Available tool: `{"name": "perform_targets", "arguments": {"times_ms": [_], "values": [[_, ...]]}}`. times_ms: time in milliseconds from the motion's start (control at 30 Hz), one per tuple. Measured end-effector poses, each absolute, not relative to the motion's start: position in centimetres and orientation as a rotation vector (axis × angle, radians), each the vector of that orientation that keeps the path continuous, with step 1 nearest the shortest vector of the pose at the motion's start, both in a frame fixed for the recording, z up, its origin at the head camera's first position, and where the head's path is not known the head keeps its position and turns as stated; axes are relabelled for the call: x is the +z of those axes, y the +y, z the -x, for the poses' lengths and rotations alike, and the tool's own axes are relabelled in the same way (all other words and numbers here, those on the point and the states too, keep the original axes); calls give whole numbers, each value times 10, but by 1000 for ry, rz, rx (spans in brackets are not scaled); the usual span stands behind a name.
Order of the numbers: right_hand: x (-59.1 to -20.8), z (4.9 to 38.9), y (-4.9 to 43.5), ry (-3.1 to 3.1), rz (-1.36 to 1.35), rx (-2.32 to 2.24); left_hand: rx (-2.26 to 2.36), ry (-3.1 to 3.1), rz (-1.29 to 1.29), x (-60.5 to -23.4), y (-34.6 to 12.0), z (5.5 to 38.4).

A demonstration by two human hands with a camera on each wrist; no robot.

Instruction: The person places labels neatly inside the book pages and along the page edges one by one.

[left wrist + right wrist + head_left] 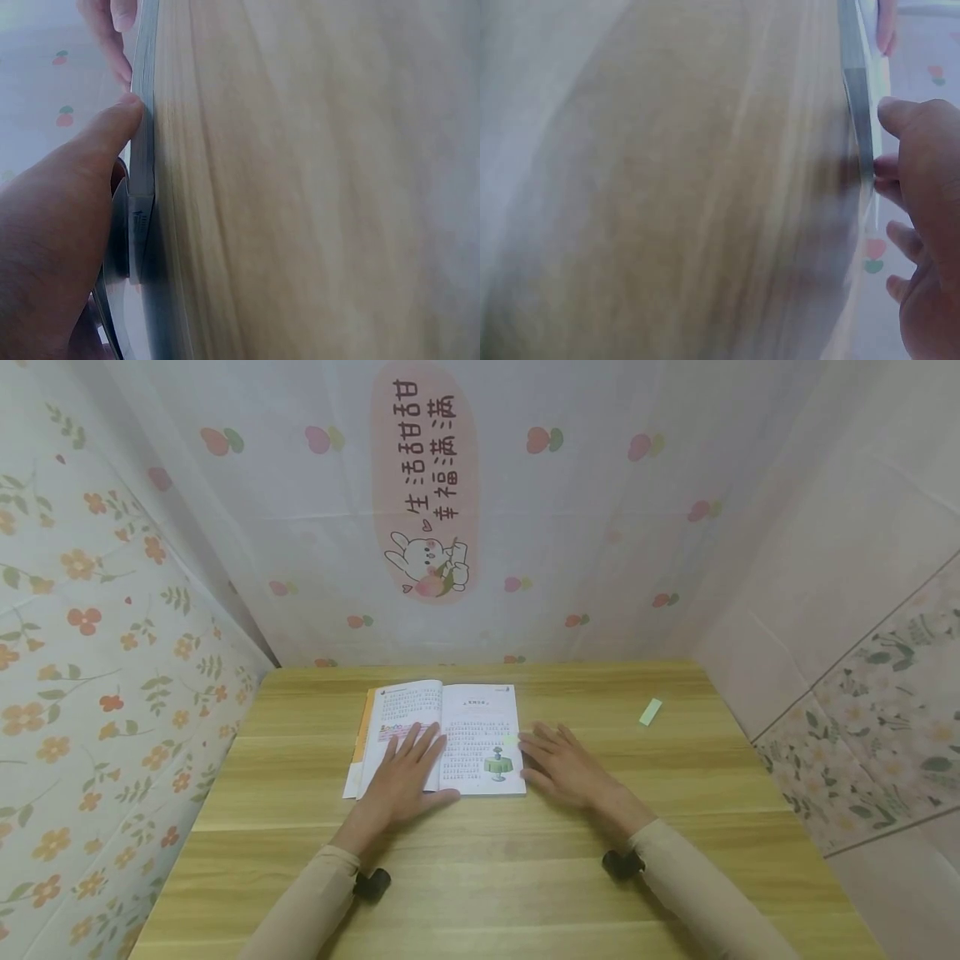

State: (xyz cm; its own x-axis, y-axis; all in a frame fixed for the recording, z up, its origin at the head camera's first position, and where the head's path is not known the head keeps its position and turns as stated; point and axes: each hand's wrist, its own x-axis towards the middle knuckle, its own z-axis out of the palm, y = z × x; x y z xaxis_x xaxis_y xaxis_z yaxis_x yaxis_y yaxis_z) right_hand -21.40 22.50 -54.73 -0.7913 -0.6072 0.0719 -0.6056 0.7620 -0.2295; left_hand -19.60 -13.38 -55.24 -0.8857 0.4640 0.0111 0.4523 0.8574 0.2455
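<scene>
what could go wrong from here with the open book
The left page might spring up if the left hand, lying across it, lifts. The right hand, at the outer edge of the right page, could crease it or dislodge the small pale green tab there.

Back cloth (600, 543): on its pink oval (428, 460), two lines of Chinese characters, "生活甜甜" and to the right of it "幸福满满", both running from bottom to top.
Book (467, 735), left page (405, 703): a small header, Chinese lines and coloured lettering (390, 728), too small to make out.
Book, right page (468, 758): a corner header, a title (476, 702) and Chinese lines, equally unreadable.
Book edge (139, 229): small dark print, illegible in the left wrist view.
</scene>
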Motion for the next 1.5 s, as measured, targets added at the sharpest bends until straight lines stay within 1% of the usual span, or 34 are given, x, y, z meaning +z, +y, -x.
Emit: {"name": "perform_targets", "arguments": {"times_ms": [133, 267, 433, 533, 900, 1500], "values": [[-545, 213, 229, 2950, 1048, -450, 376, 2976, -734, -551, -134, 196], [-545, 212, 232, 2985, 1157, -494, 375, 2972, -732, -551, -134, 195], [-541, 207, 227, 3002, 1304, -492, 375, 2965, -728, -550, -133, 196], [-540, 202, 222, 2991, 1330, -449, 374, 2961, -726, -550, -133, 196], [-542, 193, 210, 2959, 1389, -341, 372, 2970, -736, -551, -134, 196], [-548, 192, 207, 2955, 1322, -249, 375, 2995, -754, -553, -135, 196]]}}
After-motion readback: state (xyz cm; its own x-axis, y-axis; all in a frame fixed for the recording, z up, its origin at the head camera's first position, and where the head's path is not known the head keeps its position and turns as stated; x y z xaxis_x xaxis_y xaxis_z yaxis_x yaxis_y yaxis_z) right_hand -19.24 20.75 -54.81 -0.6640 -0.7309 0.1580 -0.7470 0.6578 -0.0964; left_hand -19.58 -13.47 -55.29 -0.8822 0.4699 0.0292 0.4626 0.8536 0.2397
